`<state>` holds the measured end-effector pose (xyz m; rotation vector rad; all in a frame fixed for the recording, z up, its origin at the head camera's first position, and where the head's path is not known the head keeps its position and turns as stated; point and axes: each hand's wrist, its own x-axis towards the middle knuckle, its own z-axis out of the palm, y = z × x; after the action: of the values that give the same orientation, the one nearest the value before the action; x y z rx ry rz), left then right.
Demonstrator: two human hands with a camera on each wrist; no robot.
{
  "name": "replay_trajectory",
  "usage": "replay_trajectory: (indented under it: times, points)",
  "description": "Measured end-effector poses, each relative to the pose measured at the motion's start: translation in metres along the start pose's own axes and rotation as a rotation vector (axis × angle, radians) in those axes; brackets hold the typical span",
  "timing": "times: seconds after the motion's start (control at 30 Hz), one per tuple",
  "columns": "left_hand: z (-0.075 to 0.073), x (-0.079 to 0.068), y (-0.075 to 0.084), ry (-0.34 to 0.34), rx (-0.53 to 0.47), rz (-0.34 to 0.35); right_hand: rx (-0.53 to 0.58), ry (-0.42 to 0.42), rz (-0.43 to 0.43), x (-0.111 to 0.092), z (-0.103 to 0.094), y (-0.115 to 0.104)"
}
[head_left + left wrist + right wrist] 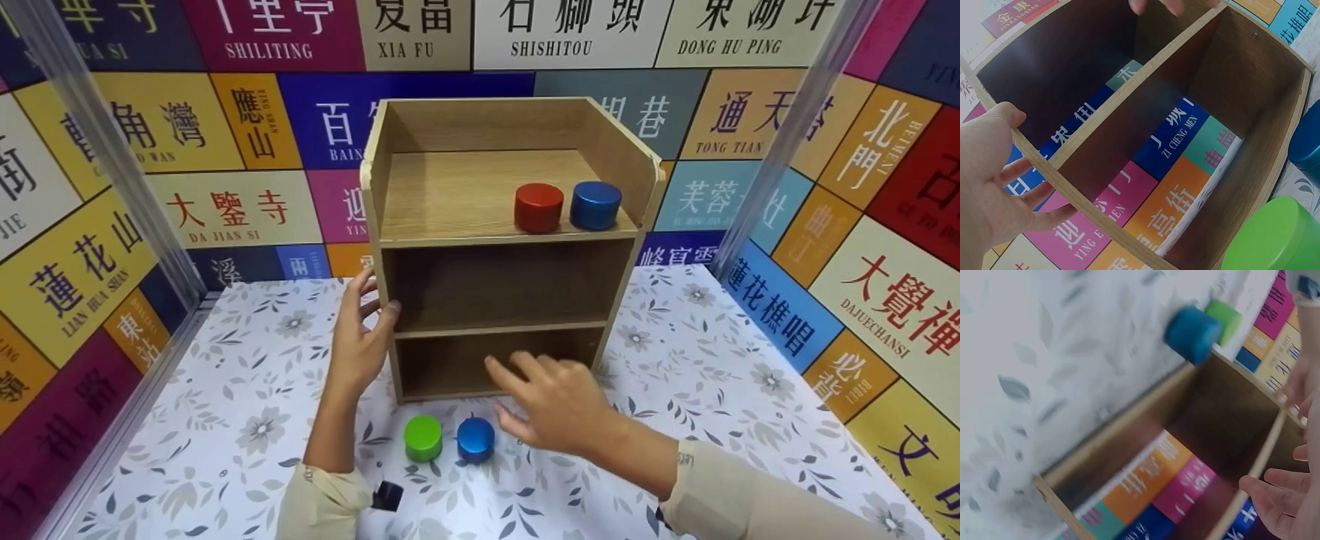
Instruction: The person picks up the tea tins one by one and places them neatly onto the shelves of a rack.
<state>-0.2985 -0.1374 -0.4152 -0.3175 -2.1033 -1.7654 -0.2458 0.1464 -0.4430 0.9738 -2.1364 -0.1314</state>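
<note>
A small wooden shelf (510,327) stands upright, with a red round canister (538,208) and a blue round canister (595,205) on its top board. My left hand (362,337) holds the shelf's left side panel; in the left wrist view the thumb lies at the front edge and the fingers lie along the outer face. My right hand (559,401), fingers loosely bent and holding nothing, hovers before the bottom compartment. Just left of it, a second blue canister (475,440) sits on the table beside a green canister (424,438).
A white cloth with grey leaf and flower prints covers the table (262,427). Colourful panels with place names (240,206) rise behind and at both sides, with clear corner posts (787,135). Through the shelf's open back, the left wrist view shows lettered panels (1174,208).
</note>
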Motion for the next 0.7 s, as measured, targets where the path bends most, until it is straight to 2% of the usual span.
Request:
replay_trajectory:
  times: [0.47,0.63,0.7]
  points:
    - [0.0,0.001,-0.001,-0.001,0.009,-0.003,0.067,-0.106,-0.056,-0.03,0.042,-0.04]
    - [0.0,0.001,-0.001,0.001,0.007,0.001,0.082,-0.152,-0.036,-0.036,0.05,-0.046]
    - [0.001,0.003,-0.007,0.006,0.011,0.002,0.104,-0.181,-0.025,-0.038,0.053,-0.048]
